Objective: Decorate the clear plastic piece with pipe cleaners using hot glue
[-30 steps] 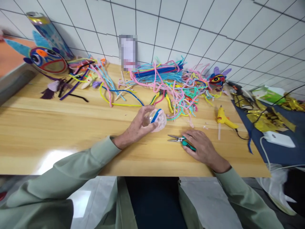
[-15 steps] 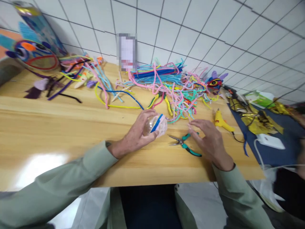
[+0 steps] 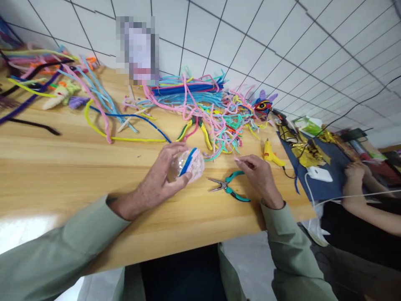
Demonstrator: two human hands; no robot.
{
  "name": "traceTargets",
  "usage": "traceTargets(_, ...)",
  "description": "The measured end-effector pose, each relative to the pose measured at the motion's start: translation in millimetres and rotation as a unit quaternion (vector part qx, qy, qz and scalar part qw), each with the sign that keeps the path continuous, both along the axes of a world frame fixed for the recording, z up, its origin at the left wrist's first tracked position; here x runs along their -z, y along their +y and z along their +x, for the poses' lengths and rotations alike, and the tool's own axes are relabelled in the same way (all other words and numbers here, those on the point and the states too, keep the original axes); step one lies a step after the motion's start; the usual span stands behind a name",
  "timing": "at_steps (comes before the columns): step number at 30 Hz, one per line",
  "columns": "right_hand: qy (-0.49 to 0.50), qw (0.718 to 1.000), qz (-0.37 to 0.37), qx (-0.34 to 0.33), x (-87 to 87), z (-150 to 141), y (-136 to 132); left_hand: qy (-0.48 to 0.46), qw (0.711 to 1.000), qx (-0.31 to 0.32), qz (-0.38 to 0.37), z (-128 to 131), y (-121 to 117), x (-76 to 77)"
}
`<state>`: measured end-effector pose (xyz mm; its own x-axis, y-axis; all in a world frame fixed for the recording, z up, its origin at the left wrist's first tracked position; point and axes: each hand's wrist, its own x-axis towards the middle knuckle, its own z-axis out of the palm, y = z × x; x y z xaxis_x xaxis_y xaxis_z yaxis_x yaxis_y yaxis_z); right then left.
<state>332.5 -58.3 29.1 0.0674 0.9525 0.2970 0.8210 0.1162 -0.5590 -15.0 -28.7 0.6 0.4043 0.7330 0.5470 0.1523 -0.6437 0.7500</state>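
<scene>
My left hand (image 3: 158, 184) is wrapped round a clear plastic ball (image 3: 194, 165) with a blue band and a pale pink covering on its right side. Just above the table, the fingertips of my right hand (image 3: 258, 173) are pinched together on what looks like the end of a pink pipe cleaner (image 3: 236, 158). Long-nose pliers (image 3: 224, 184) with teal handles lie spread on the table between the hands, below my right fingers. Beyond the ball, a second pair of pliers (image 3: 205, 136) with yellow and green handles rests against the tangled pipe cleaners (image 3: 232, 121).
A bundle of blue pipe cleaners (image 3: 188, 88) lies by the tiled wall, with more loose strands (image 3: 103, 104) at the left. A yellow glue gun (image 3: 272, 154) stands at the right, near a small masked figure (image 3: 262, 106). Another person's arm (image 3: 363, 205) rests farther right.
My right hand has let go of the teal pliers, which sprang apart on the table, and has moved up to the pink strand. The view has turned right; my left hand keeps the ball.
</scene>
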Motion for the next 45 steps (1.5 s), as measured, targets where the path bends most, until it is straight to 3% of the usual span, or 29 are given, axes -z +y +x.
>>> traceTargets(3, 0.116, 0.992, -0.02, 0.036, -13.3, -3, -2, 0.008, 1.0, -0.007, 0.004, 1, 0, 1.4)
traceTargets(7, 0.269, 0.962, -0.028, 0.027, -34.5, -14, -6, 0.012, 1.0, -0.009, 0.015, 2, 1, 3.6)
traceTargets(13, 0.375, 0.927, 0.026, -0.002, -45.9, -47, -6, 0.011, 1.0, -0.007, 0.006, 2, 2, 5.5)
traceTargets(21, 0.403, 0.914, 0.033, -0.03, -42.9, -76, 3, 0.017, 0.999, -0.011, -0.035, 0, 3, -0.5)
traceTargets(25, 0.389, 0.918, 0.078, -0.014, -47.6, -68, 10, -0.004, 0.998, -0.032, -0.055, -2, 6, 1.0)
traceTargets(29, 0.352, 0.924, 0.148, 0.002, -59.9, -48, 14, -0.026, 0.995, -0.092, -0.032, -7, 16, 2.5)
traceTargets(32, 0.363, 0.914, 0.182, 0.023, -72.2, -37, 13, -0.04, 0.987, -0.158, 0.014, -12, 18, -8.8)
traceTargets(35, 0.402, 0.898, 0.178, 0.027, -82.7, -38, 4, -0.051, 0.981, -0.175, 0.06, -11, 4, -33.3)
traceTargets(37, 0.425, 0.891, 0.158, 0.023, -86.5, -43, -5, -0.046, 0.988, -0.131, 0.065, -3, -16, -52.1)
traceTargets(40, 0.454, 0.884, 0.111, 0.002, -86.1, -53, -21, -0.025, 0.998, -0.009, 0.053, 21, -49, -74.1)
traceTargets(42, 0.478, 0.875, 0.069, -0.021, -82.9, -60, -34, -0.012, 0.999, 0.036, 0.021, 41, -63, -81.0)
traceTargets(45, 0.52, 0.853, 0.002, -0.046, -76.8, -68, -52, -0.025, 0.999, 0.043, -0.019, 68, -70, -80.4)
